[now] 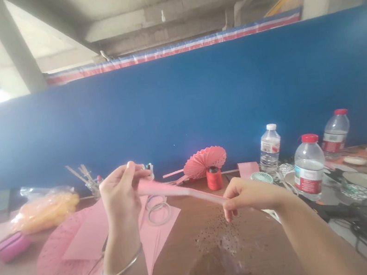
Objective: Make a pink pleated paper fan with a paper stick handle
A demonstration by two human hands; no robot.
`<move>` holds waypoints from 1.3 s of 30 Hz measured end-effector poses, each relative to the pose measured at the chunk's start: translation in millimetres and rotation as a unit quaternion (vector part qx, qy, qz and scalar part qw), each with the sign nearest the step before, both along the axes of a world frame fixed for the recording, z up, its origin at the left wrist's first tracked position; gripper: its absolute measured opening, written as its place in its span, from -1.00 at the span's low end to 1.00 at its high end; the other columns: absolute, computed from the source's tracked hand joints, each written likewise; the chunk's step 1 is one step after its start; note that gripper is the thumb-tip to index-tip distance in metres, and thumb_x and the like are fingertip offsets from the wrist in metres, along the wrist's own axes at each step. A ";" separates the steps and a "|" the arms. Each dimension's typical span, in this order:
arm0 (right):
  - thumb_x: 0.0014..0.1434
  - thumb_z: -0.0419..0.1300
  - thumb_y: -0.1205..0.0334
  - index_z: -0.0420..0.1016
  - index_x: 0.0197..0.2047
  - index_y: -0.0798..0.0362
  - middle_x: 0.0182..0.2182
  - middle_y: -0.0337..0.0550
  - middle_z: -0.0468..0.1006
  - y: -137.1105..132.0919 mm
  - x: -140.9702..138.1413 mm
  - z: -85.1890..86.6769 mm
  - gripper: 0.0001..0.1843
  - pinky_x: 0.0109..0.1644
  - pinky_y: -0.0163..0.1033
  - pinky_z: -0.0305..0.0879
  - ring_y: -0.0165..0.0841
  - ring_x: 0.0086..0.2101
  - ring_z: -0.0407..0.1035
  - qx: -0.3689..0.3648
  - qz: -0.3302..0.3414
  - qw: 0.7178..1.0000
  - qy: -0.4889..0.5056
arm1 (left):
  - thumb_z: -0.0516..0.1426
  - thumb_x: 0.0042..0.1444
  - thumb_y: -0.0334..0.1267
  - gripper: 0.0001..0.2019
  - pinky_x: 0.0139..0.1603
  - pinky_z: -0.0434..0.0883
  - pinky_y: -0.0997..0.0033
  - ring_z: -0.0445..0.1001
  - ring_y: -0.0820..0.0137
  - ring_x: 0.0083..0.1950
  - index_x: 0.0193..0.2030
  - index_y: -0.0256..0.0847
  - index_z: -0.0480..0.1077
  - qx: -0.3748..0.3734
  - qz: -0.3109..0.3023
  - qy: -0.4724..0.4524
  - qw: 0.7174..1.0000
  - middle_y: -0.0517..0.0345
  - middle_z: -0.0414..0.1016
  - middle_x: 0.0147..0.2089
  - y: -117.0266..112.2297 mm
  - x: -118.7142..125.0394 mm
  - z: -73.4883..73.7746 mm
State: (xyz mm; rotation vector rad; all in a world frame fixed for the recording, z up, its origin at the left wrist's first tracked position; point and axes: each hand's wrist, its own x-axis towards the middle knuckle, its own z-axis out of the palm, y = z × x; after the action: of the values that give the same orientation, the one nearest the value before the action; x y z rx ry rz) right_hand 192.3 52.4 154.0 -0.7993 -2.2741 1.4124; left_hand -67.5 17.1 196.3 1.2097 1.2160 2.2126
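Note:
A long, narrow band of pink paper (178, 190) stretches between my two hands above the brown table, slightly bent along its length. Its left end is pinched by my left hand (119, 188), which wears a silver bangle at the wrist. My right hand (239, 196), closed, grips the lower right end between thumb and fingers. Beyond the band stand a pleated pink paper fan (205, 161) and a spool of red thread (214, 179). Pink paper sheets (84, 241) lie under and beside my left forearm. A small shiny object (149, 169) shows behind the left fingertips, too unclear to name.
Dark specks (218, 239) are scattered on the table (177, 270). Plastic bottles (308, 166), bowls (359, 184) and dark cables crowd the right side. A yellow-filled plastic bag (46, 210), a pink pouch (12, 247) and rings (159, 213) lie leftward. A blue partition (179, 110) rises behind.

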 end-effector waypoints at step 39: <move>0.08 0.15 0.12 0.47 -0.30 0.06 -0.31 -0.15 0.51 -11.2 -24.0 9.0 -0.80 -0.13 -0.19 0.25 -0.31 -0.26 0.37 0.127 -0.137 0.964 0.189 | 0.16 -0.12 -0.32 -0.95 -0.40 0.24 0.48 0.34 0.46 -0.41 -0.48 -0.23 0.41 -0.229 -0.370 0.451 0.779 0.27 0.41 -0.47 2.5 60.6 -22.5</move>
State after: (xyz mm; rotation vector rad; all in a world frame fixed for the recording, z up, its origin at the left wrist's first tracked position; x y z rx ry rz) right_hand 168.3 41.2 162.9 -0.6647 -1.9148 1.0197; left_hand -6.9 19.6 173.8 2.1025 1.1297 0.6648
